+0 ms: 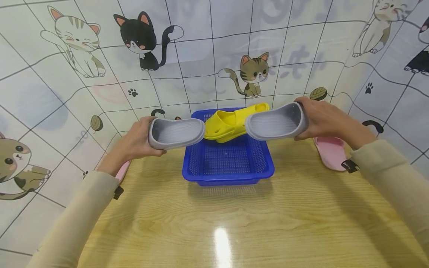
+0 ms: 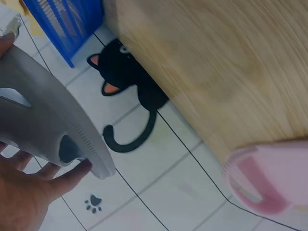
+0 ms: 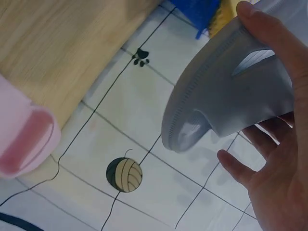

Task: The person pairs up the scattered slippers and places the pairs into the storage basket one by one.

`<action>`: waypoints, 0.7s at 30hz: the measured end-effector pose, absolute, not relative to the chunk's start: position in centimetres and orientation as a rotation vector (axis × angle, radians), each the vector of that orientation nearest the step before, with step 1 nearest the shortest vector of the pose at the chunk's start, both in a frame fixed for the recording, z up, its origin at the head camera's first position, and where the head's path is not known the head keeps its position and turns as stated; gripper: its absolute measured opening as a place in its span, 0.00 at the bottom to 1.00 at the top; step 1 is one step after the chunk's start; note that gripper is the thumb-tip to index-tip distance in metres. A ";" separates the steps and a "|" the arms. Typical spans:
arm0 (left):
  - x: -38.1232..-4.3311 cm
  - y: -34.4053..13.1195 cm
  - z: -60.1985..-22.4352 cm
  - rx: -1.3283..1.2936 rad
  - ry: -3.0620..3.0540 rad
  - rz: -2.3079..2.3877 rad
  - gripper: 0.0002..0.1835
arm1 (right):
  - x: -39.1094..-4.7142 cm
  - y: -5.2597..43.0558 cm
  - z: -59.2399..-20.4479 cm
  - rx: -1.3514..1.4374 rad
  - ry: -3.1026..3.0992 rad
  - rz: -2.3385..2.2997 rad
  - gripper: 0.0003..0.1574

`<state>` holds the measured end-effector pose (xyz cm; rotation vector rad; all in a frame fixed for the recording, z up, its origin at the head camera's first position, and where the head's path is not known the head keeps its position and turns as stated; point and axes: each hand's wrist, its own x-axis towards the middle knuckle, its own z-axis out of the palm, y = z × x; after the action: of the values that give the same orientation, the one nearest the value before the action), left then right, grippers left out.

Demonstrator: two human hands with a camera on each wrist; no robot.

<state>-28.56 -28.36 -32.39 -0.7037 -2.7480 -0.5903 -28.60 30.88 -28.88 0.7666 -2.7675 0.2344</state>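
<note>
In the head view my left hand (image 1: pixel 140 137) grips a grey slipper (image 1: pixel 179 132) by one end, left of centre. My right hand (image 1: pixel 318 118) holds a second grey slipper (image 1: pixel 276 123) by its end, on the right. Both slippers are in the air, their insides turned to the head camera. Between and behind them, a blue plastic basket (image 1: pixel 229 176) stands on the table. Yellow clogs (image 1: pixel 222 124) lie at its back, partly covered by the right grey slipper. Each wrist view shows the grey slipper's side with fingers around it.
A pink slipper (image 1: pixel 331 152) lies on the table to the right, near the wall. Another pink slipper (image 2: pixel 269 178) is at the left, mostly behind my left forearm in the head view. Cat-printed wall covering (image 1: pixel 201 74) closes off the back and sides of the wooden table (image 1: pixel 187 227).
</note>
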 end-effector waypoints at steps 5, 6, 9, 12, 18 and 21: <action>-28.1 -26.9 -32.4 -0.772 -2.658 -0.598 0.63 | -28.3 30.1 -28.8 0.781 -2.713 0.294 0.78; -28.0 -26.6 -32.4 -0.780 -2.641 -0.600 0.62 | -28.2 29.9 -28.8 0.785 -2.702 0.312 0.77; -27.7 -25.7 -32.4 -0.777 -2.609 -0.589 0.63 | -27.8 29.3 -29.0 0.771 -2.686 0.383 0.76; -27.4 -24.9 -32.4 -0.741 -2.602 -0.551 0.65 | -27.2 28.7 -29.3 0.747 -2.678 0.454 0.75; -26.7 -23.6 -32.7 -0.668 -2.594 -0.516 0.67 | -26.2 27.9 -30.5 0.715 -2.621 0.520 0.75; -26.3 -23.0 -33.0 -0.667 -2.575 -0.573 0.67 | -25.7 27.5 -31.1 0.704 -2.587 0.542 0.75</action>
<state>-26.30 -23.04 -33.04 -0.6673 -2.5750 -0.5732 -25.67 27.46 -31.05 0.7037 -2.5866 0.5424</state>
